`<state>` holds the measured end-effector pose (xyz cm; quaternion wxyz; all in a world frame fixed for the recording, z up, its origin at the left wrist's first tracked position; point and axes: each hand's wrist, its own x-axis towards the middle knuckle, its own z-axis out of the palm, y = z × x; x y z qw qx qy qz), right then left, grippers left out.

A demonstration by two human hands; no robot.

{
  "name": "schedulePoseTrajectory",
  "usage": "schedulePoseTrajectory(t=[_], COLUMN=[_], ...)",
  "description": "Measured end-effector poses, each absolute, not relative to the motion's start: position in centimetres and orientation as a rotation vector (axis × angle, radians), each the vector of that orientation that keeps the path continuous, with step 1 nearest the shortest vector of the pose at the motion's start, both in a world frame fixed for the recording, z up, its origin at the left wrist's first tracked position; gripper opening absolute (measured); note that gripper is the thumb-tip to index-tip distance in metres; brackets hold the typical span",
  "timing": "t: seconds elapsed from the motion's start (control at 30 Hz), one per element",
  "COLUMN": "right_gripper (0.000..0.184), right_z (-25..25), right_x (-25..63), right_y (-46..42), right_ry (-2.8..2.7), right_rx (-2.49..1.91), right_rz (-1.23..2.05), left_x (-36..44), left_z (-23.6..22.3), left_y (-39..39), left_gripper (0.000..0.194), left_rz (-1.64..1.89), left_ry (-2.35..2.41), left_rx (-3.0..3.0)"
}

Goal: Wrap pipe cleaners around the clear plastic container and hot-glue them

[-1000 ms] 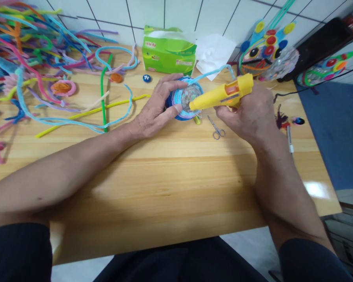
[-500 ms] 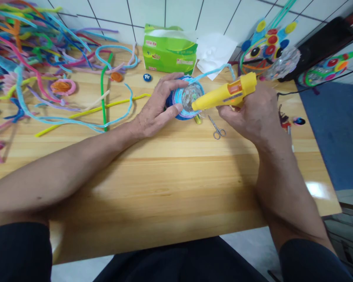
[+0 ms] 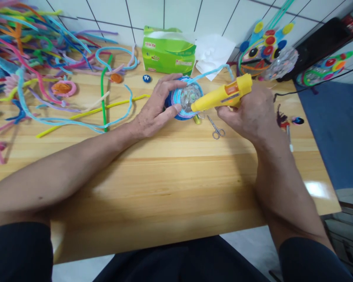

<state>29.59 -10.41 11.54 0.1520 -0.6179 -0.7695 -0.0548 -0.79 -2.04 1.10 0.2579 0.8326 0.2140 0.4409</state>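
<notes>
My left hand [image 3: 161, 105] is curved round the near left side of a round piece [image 3: 190, 98] wound with blue, light blue and lilac pipe cleaners, its middle clear and shiny. A light blue pipe cleaner [image 3: 213, 72] runs from its top edge to the right and bends down at the end. In my right hand [image 3: 253, 111] is a yellow glue gun [image 3: 220, 95], fingers closed round its handle. The nozzle points left, at the right side of the clear middle; whether it touches I cannot tell. Small scissors [image 3: 216, 128] lie just below the nozzle.
Tangled pipe cleaners [image 3: 41, 58] cover the table's left side. A green tissue pack [image 3: 168, 53] and white paper [image 3: 213, 53] stand by the tiled wall. Decorated figures [image 3: 260, 55] are at the back right. A dark cord [image 3: 314, 85] trails from the right. The wooden table [image 3: 164, 188] ends at the right.
The glue gun's nozzle has shifted very slightly left and down along the round piece. My left hand keeps its hold. The whole view has moved a little.
</notes>
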Motion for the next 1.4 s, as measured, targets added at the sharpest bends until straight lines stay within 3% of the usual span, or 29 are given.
schedulePoseTrajectory(t=[0.2, 0.37, 0.6, 1.13, 1.27, 1.4], right_gripper=[0.017, 0.024, 0.018, 0.023, 0.026, 0.017], right_z=[11.8, 11.7, 11.8, 10.6, 10.4, 11.9], right_x=[29.2, 29.0, 29.2, 30.7, 31.0, 30.8], right_y=[-10.5, -10.8, -10.3, -9.9, -9.7, -10.2], right_ry=[-2.166, -2.192, -2.18, -2.223, -2.202, -2.051], right_rx=[-1.888, -1.863, -1.872, -1.721, -1.734, -1.684], right_rz=[-0.319, -0.295, -0.306, -0.394, -0.361, -0.157], left_x=[-0.9, -0.9, -0.9, -0.7, -0.7, -0.6], left_z=[1.0, 1.3, 1.7, 1.4, 1.5, 1.3], left_y=[-1.8, -2.2, -2.4, -1.9, -2.1, -2.1], left_gripper=[0.065, 0.063, 0.074, 0.069, 0.068, 0.065], left_rz=[1.15, 1.161, 1.135, 1.195, 1.189, 1.222], left_ry=[0.568, 0.613, 0.629, 0.558, 0.549, 0.554], left_rx=[2.313, 2.304, 2.297, 2.212, 2.217, 2.231])
